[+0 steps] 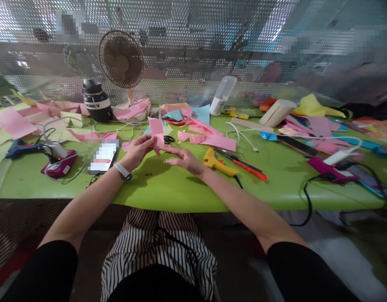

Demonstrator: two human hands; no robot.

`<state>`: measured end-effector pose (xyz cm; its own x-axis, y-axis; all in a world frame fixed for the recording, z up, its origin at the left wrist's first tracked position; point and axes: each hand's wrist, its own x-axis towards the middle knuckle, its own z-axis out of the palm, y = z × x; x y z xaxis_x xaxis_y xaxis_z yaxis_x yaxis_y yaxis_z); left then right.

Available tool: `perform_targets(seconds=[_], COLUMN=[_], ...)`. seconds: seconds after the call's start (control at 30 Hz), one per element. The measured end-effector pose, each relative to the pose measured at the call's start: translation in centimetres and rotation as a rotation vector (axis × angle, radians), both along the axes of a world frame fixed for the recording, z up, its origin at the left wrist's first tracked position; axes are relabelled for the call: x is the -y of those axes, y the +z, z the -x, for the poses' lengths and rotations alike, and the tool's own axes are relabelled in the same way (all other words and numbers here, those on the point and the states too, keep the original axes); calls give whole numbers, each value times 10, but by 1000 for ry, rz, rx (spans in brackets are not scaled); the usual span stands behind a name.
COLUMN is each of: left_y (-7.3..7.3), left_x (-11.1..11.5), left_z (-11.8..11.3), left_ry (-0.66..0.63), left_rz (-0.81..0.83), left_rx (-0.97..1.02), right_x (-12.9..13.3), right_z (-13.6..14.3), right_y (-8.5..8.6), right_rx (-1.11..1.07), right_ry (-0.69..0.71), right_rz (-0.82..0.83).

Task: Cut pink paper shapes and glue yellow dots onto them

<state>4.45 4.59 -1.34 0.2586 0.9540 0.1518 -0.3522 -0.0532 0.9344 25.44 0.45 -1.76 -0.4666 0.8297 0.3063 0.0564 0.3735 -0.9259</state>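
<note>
My left hand (138, 149), with a white watch (121, 170) at the wrist, pinches a pink paper strip (156, 129) held upright above the table. Close to the strip's lower right edge, my right hand (184, 160) has its fingers stretched out and the thumb apart; whether a fingertip touches the paper I cannot tell. Behind the hands lie black-handled scissors (168, 139), partly hidden. To the right of my right hand are a yellow glue gun (219, 163) and a red-and-black tool (248, 167). A lit phone (103, 157) lies left of my left wrist.
Along the back stand a fan (121, 59), a black bottle (97, 102) and a tilted white bottle (223, 96). Pink paper pieces (209, 134) are scattered around. Purple power strips (330, 170) with cables sit on both sides. At far left lies a blue glue gun (23, 148).
</note>
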Motion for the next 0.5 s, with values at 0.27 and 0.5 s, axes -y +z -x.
perform_targets(seconds=[0.27,0.5], left_y=[7,4], left_x=[9,5], left_z=[1,3], left_ry=[-191,-168], left_rz=[-148,-188], left_rx=[-317,-392], right_x=[-19,-16], right_z=[-6,-2], right_y=[2,-2], right_rx=[-289,-259], right_ry=[-422,-313], right_rz=[113,110])
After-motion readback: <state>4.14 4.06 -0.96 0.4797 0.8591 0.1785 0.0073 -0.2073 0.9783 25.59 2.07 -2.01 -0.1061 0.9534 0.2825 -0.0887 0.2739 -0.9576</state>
